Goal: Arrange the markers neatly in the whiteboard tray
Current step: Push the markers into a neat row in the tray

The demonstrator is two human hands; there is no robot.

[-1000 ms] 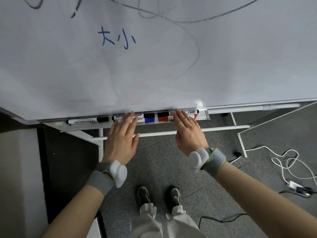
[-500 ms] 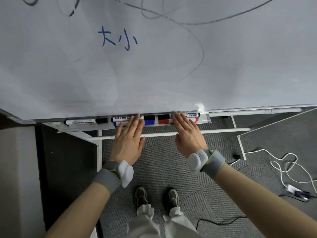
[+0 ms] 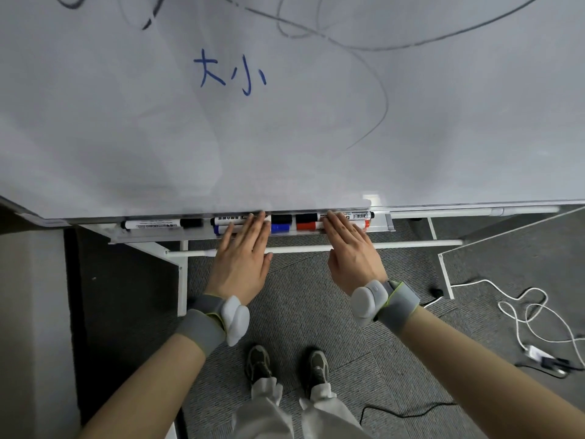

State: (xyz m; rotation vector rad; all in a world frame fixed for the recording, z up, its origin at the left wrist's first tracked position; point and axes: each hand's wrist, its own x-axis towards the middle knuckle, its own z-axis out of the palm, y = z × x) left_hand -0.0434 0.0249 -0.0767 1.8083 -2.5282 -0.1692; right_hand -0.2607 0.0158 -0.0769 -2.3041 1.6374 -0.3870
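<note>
Five markers lie in the whiteboard tray [image 3: 388, 224], which runs along the bottom edge of the whiteboard [image 3: 285, 137]: a black-capped marker [image 3: 161, 223] alone at the left, then a black marker [image 3: 232, 219] and a blue marker [image 3: 280, 228] paired side by side, and to the right another black marker [image 3: 356, 215] with a red marker [image 3: 306, 226] in front of it. Both hands are flat and open with fingers together, gripping nothing; the left hand [image 3: 242, 259] rests its fingertips across the middle pair, the right hand [image 3: 353, 251] across the right pair. The step looks like pressing and nudging the pairs into line. The risk, as I judge it, lies in the shallow near lip of the tray: a push with flat fingers that drags toward the person could roll the blue or red marker over the edge and onto the carpet floor [image 3: 316, 312]. Uneven pressure could also skew one barrel against its neighbour. The lone left marker sits apart from the group, so the row may still read as uneven.
</note>
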